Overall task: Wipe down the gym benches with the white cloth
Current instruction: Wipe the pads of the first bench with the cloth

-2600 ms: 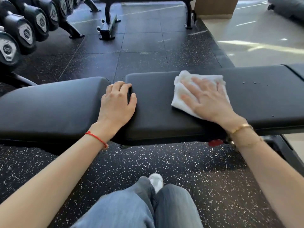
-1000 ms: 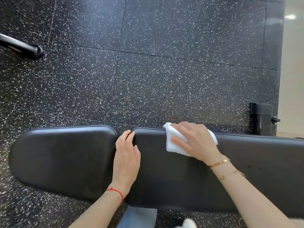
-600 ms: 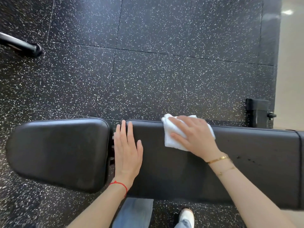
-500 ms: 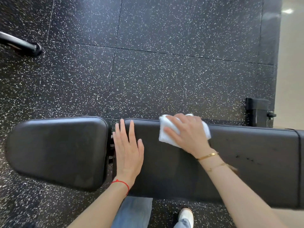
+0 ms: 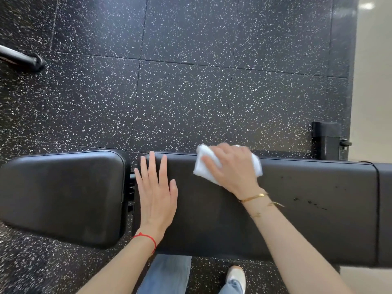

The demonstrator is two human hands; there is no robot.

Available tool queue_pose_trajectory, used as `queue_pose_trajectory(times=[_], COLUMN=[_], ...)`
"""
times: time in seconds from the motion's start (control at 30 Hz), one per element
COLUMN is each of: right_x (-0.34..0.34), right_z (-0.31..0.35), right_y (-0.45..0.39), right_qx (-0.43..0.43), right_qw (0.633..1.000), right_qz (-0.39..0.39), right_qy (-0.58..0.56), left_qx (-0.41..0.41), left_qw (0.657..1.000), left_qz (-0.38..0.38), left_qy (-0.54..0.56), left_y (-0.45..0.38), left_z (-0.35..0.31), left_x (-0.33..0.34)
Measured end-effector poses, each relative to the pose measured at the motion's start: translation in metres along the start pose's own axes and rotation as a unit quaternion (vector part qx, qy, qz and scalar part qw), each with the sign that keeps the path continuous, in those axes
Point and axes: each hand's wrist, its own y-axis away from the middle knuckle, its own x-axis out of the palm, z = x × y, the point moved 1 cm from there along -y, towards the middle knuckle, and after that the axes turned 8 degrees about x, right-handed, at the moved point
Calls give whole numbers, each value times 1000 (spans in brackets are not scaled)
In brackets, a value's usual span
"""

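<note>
A black padded gym bench lies across the lower half of the view: a short seat pad point(image 5: 63, 196) on the left and a long back pad point(image 5: 307, 219) on the right, with a narrow gap between them. My right hand point(image 5: 233, 166) presses a folded white cloth point(image 5: 201, 168) onto the far edge of the long pad. The cloth shows on both sides of the hand. My left hand point(image 5: 156, 194) lies flat, fingers spread, on the left end of the long pad. Small dark droplets point(image 5: 309, 202) dot the pad right of my right wrist.
Speckled black rubber floor tiles point(image 5: 180, 92) stretch beyond the bench. A black metal bar end point(image 5: 31, 60) sits at the far left. The bench's black upright bracket point(image 5: 326, 141) stands behind the pad at right. A pale floor strip point(image 5: 375, 81) runs along the right edge. My jeans and white shoe point(image 5: 235, 276) are below.
The view has tipped from looking ahead to looking straight down at the bench. My right hand slid the cloth toward the pad's far edge. My left hand flattened from curled over the gap.
</note>
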Motion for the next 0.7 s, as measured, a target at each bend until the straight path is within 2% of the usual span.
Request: queue_pose_trajectory(times=[0.1, 0.2, 0.33, 0.43, 0.53, 0.6, 0.7], right_x=[6, 4, -9, -15, -5, 4, 1], right_z=[26, -6, -79, -78, -28, -10, -35], right_y=[-5, 2, 22, 15, 4, 6, 16], right_qx=[-54, -93, -15, 43, -61, -63, -83], right_qw=[997, 995, 1000, 998, 997, 998, 996], right_qz=[55, 45, 0, -23, -31, 8, 22], right_qy=[-4, -12, 4, 34, 25, 1, -20], left_qx=[-9, -30, -4, 20, 3, 1, 5], left_qw=[1000, 1000, 1000, 1000, 1000, 999, 999], left_qz=[8, 4, -13, -14, -19, -24, -30], left_qy=[-3, -4, 0, -9, -18, -26, -32], left_y=[-3, -5, -2, -1, 0, -1, -2], left_z=[-13, -19, -26, -40, -48, -47, -46], left_x=[1, 1, 2, 7, 13, 16, 17])
